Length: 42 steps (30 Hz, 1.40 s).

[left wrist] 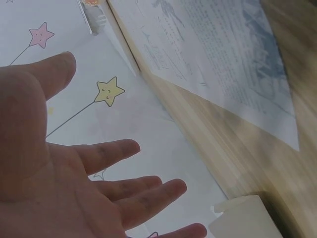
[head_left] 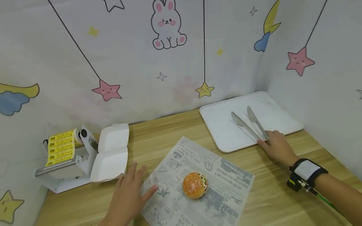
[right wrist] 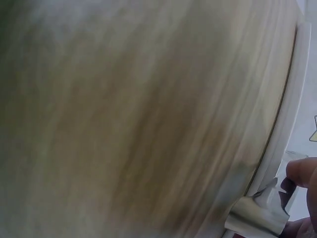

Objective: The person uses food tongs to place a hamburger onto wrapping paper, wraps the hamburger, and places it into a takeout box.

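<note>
A pair of metal tongs point(head_left: 245, 123) lies over the white tray point(head_left: 215, 125), its two arms spread apart at the far end. My right hand point(head_left: 278, 147) grips the tongs near their bend, by the tray's front edge. In the right wrist view the bent metal end of the tongs point(right wrist: 257, 216) shows beside the fingers. My left hand point(head_left: 128, 191) has its fingers spread and holds nothing, at the left edge of the printed paper sheet point(head_left: 226, 191). A small burger point(head_left: 194, 185) with a seeded bun sits on that sheet.
An open white clamshell box point(head_left: 111, 150) stands left of the paper, close to the left fingertips. Beside it is a dispenser point(head_left: 85, 164) with a roll of yellow labels point(head_left: 60, 149). Walls with cartoon prints enclose the wooden table point(head_left: 161, 128) behind and at the sides.
</note>
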Each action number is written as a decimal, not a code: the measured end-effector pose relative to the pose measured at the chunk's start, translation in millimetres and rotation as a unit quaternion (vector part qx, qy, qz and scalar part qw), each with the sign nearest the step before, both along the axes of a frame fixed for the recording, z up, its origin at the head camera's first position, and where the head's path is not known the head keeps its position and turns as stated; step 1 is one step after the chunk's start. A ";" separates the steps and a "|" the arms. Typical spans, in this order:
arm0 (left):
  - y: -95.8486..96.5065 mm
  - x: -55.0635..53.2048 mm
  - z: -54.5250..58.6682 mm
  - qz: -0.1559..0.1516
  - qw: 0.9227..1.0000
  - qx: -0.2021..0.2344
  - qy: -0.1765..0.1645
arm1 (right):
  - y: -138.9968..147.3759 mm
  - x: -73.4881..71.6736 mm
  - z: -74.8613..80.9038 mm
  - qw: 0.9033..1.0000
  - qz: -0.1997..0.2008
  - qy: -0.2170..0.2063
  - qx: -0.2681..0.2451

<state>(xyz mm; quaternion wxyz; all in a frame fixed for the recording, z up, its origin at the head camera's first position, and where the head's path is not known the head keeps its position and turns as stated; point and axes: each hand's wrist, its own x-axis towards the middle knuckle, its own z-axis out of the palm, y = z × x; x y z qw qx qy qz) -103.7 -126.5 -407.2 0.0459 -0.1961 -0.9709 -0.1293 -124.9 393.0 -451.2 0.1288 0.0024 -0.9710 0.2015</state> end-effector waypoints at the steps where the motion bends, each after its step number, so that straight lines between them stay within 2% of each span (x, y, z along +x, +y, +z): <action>1: 0.8 -0.4 0.5 -0.001 1.000 0.002 -0.002 | -0.1 0.5 0.3 1.000 -0.004 0.006 0.006; 3: 2.8 -2.1 3.8 -0.005 1.000 0.008 -0.004 | -1.7 3.4 2.3 1.000 -0.018 0.021 0.014; 5: 5.2 -6.4 13.1 -0.008 1.000 0.020 0.003 | -6.1 8.6 7.0 0.998 -0.020 0.050 0.021; 7: 7.8 -14.5 27.9 -0.021 0.999 0.046 0.019 | -15.0 15.4 14.4 0.995 0.008 0.094 0.024; 9: 11.8 -26.3 45.9 -0.036 0.996 0.072 0.026 | -31.0 27.6 23.1 0.992 0.050 0.111 0.026; 11: 18.3 -41.9 61.0 -0.055 0.995 0.085 0.014 | -52.7 44.7 30.5 0.990 0.098 0.101 0.028; 12: 22.8 -50.9 65.0 -0.067 0.994 0.086 0.006 | -63.6 54.2 31.7 0.989 0.121 0.086 0.028; 14: 37.0 -70.4 68.4 -0.088 0.993 0.072 -0.021 | -84.3 74.9 30.5 0.989 0.141 0.029 0.033; 16: 54.5 -90.5 63.3 -0.115 0.991 0.047 -0.047 | -100.1 91.3 25.3 0.986 0.158 -0.038 0.039; 20: 90.7 -125.6 38.5 -0.169 0.981 -0.020 -0.090 | -113.8 106.9 7.3 0.970 0.198 -0.138 0.039; 22: 104.4 -138.7 24.8 -0.186 0.975 -0.055 -0.107 | -115.4 109.5 -2.7 0.964 0.215 -0.150 0.037; 24: 114.2 -147.5 13.2 -0.188 0.971 -0.086 -0.122 | -115.8 111.0 -12.4 0.964 0.226 -0.134 0.041; 27: 121.4 -153.5 -0.5 -0.185 0.965 -0.128 -0.138 | -115.6 112.3 -23.7 0.965 0.234 -0.097 0.070; 31: 120.5 -153.4 -14.6 -0.171 0.957 -0.155 -0.174 | -116.5 114.6 -32.4 0.963 0.239 -0.051 0.112; 34: 117.4 -152.8 -19.1 -0.163 0.958 -0.140 -0.188 | -117.3 115.2 -32.5 0.962 0.239 -0.034 0.131; 42: 114.9 -154.8 -26.6 -0.160 0.967 -0.076 -0.185 | -117.7 116.5 -33.4 0.960 0.229 -0.009 0.159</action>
